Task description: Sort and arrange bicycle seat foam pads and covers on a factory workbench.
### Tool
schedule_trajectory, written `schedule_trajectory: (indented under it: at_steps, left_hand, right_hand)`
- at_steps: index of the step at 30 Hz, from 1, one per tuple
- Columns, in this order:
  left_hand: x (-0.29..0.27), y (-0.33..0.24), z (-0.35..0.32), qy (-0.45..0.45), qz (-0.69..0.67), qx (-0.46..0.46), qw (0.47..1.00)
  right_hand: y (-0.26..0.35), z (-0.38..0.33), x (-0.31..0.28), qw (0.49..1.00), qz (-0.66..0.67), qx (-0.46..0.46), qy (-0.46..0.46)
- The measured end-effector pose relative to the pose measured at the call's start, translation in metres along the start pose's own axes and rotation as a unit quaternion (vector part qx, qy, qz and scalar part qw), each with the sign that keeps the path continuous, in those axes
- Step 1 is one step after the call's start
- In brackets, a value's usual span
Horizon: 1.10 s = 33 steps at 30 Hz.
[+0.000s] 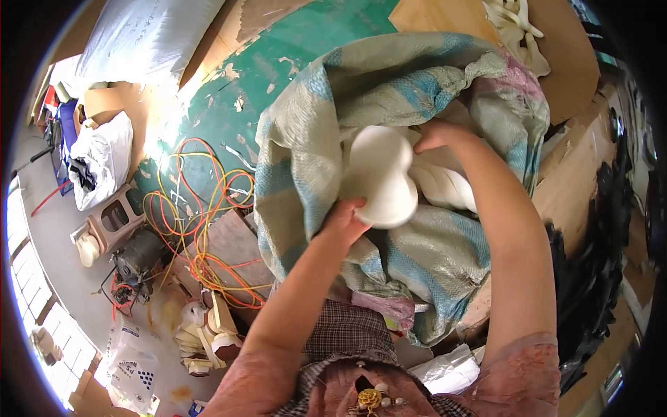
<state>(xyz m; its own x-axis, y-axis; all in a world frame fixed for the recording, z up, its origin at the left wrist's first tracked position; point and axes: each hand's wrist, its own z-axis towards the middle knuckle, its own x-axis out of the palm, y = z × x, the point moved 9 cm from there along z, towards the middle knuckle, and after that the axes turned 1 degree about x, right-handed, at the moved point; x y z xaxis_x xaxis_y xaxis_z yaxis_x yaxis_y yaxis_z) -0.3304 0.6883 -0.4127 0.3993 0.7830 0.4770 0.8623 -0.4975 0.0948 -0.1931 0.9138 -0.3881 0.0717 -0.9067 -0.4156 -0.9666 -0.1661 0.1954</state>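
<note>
A cluttered workshop: left of the hands lie tangled orange and yellow wires on a worn, paint-chipped green floor, an electric motor, stacked white moulded pieces, with cardboard sheets beyond them.

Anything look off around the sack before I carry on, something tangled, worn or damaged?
Yes. The green floor is badly chipped, pale patches showing through. A loose tangle of coloured wires sprawls left of the woven sack. Both hands, left hand and right hand, grip white foam pieces inside it.
</note>
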Motion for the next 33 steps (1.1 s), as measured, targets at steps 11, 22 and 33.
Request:
schedule_trajectory:
  at_steps: [11, 22, 33]
  left_hand:
    - [-0.018, -0.064, -0.175, 0.308, 0.528, 0.084, 0.787]
    - [-0.009, -0.054, -0.204, 0.243, 0.424, -0.096, 0.867]
    - [0.094, -0.101, -0.290, 0.279, 0.577, -0.046, 0.766]
  right_hand:
    - [-0.014, 0.022, 0.084, 0.976, -0.146, 0.077, -0.139]
    - [0.107, -0.116, 0.016, 0.956, -0.233, 0.019, 0.180]
    - [0.093, -0.434, -0.017, 0.679, 0.607, -0.070, -0.408]
